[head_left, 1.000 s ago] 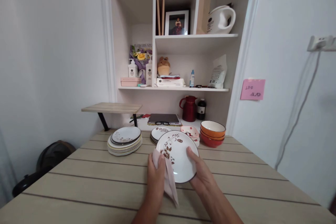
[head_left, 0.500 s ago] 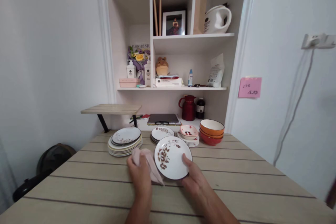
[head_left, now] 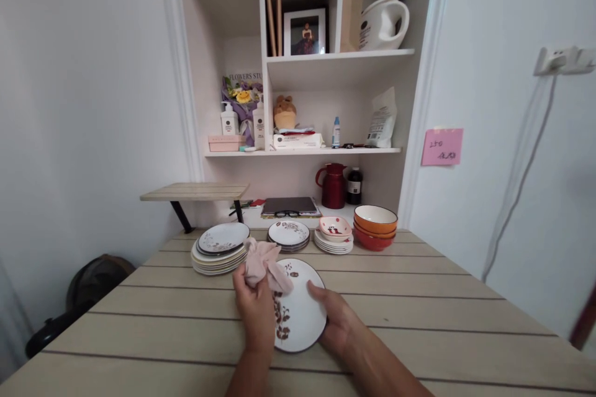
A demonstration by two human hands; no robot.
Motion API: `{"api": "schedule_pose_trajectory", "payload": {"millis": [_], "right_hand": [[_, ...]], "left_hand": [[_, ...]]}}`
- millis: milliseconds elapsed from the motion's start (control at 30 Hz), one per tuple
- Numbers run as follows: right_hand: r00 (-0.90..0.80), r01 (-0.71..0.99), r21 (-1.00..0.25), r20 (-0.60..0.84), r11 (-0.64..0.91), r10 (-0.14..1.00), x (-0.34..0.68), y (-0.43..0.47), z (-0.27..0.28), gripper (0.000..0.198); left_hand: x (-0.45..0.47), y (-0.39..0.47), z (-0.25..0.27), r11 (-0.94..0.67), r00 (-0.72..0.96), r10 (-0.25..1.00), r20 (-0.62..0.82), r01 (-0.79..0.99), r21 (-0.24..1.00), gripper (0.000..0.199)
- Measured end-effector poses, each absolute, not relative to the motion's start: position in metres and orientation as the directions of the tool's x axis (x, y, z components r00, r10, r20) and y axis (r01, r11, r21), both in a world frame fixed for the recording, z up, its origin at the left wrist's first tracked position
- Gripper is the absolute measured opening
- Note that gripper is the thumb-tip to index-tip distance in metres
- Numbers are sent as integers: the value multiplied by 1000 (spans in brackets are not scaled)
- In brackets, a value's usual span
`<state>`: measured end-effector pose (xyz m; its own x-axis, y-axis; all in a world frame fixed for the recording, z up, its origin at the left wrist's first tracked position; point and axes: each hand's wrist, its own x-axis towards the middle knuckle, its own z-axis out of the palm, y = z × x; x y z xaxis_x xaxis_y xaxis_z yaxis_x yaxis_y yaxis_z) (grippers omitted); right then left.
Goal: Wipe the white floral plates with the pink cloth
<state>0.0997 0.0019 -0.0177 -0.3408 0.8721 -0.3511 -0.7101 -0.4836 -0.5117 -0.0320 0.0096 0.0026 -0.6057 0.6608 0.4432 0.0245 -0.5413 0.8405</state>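
My right hand (head_left: 336,316) grips the right rim of a white plate (head_left: 305,310) with a brown flower pattern and dark edge, thumb on its upper face. The plate is held tilted above the wooden table. In my left hand (head_left: 255,307) a crumpled pale pink cloth (head_left: 265,263) is pinched. The cloth hangs over the plate's upper left part and hides some of the pattern; whether it touches the surface I cannot tell. Behind the hands stand a tall stack of plates (head_left: 223,239) on the left and a smaller stack of flowered plates (head_left: 288,232) in the middle.
Small dishes (head_left: 335,229) sit on saucers, with orange and red bowls (head_left: 375,226) stacked to their right. A small raised shelf (head_left: 195,191) stands at the table's back left. Farther back are a laptop (head_left: 289,205), a red jug (head_left: 333,186) and a dark bottle (head_left: 354,186).
The plate has come lower and nearer to me in my right hand. My left hand has lifted the cloth from beside the plate to over its left part. The view has shifted slightly.
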Motion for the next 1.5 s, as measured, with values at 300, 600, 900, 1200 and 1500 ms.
{"api": "schedule_pose_trajectory", "payload": {"millis": [300,600,900,1200,1500], "right_hand": [[-154,-765,-547,-359,-341,921,108,9,-9,45],[-30,-821,-514,-396,-248,918,129,23,-10,47],[-114,-806,-504,-380,-309,918,124,17,-6,49],[-188,-775,-497,-409,-391,893,111,19,-8,34],[-255,-780,-467,-371,-416,893,101,10,-5,33]], "left_hand": [[-20,14,-17,-432,-78,879,471,287,855,35],[-9,6,-28,-577,282,816,504,428,695,50],[-11,5,-16,-556,152,828,540,345,756,30],[-12,3,-5,-362,-30,932,361,-146,921,26],[-32,33,-23,-618,-44,662,748,534,578,31]]}}
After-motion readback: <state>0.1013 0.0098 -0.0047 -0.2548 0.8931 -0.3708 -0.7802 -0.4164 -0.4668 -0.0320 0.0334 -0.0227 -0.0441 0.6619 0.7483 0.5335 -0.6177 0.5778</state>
